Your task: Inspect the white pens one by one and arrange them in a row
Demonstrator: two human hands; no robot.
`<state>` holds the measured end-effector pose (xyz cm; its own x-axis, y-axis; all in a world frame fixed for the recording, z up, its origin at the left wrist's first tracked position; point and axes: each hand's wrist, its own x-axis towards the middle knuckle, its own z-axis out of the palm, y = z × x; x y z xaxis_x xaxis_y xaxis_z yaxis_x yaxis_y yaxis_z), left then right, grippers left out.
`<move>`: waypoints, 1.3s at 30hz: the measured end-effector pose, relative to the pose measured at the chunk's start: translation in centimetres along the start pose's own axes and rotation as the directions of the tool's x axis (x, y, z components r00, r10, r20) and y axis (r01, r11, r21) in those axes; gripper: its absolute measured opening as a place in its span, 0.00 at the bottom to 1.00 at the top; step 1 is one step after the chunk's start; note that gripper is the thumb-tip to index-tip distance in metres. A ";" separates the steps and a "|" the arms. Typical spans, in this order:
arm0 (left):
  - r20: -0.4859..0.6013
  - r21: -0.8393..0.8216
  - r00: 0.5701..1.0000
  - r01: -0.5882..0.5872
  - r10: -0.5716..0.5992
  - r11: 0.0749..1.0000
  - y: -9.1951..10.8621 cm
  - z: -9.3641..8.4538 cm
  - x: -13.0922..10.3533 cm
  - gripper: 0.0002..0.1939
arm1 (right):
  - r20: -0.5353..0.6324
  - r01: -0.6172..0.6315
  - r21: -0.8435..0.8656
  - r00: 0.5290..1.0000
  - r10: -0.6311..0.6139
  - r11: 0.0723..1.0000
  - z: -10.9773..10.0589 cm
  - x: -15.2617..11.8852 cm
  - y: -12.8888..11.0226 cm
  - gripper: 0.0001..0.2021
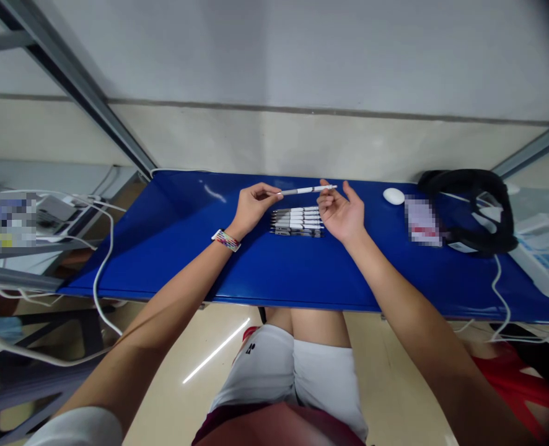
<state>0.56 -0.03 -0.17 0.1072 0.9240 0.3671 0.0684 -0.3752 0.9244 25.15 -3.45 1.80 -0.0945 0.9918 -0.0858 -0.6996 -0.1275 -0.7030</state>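
A white and grey click pen (pixel 305 191) is held level just above the blue table. My left hand (pixel 254 207) pinches its grey left end between thumb and fingers. My right hand (pixel 342 210) is turned palm up at the pen's right end, thumb spread away and fingers loosely bent. The pen's tip on that side passes by the index finger; whether they touch I cannot tell. Below the held pen, several similar pens (pixel 297 220) lie side by side in a neat row, white and grey with dark parts. The right ends of the row lie close to my right hand.
On the blue table (pixel 274 272), a white computer mouse (pixel 393 196), a blurred-out packet (pixel 422 220) and a black headband-like device (pixel 476 210) sit to the right. White cables (pixel 103 266) hang over the left edge. A grey wall panel (pixel 265 142) closes off the back.
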 end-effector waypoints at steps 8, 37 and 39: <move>0.002 -0.013 1.000 -0.002 0.002 1.000 0.2 0.0 -0.1 0.14 | -0.017 -0.008 0.060 1.000 0.009 0.998 0.0 0.0 0.2 0.06; 0.017 -0.016 1.000 -0.007 0.007 1.000 0.8 0.2 -0.2 0.13 | -0.011 0.006 0.099 1.000 -0.005 0.995 0.2 -0.5 -0.2 0.10; 0.016 -0.023 1.000 -0.010 0.010 1.000 0.7 0.2 -0.2 0.13 | -0.006 -0.010 0.125 1.000 0.010 0.992 0.3 -0.6 -0.2 0.10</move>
<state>0.80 -0.48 0.40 0.1239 0.9189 0.3746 0.0450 -0.3824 0.9229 25.13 -3.98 2.23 -0.0976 0.9904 -0.0974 -0.7815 -0.1369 -0.6088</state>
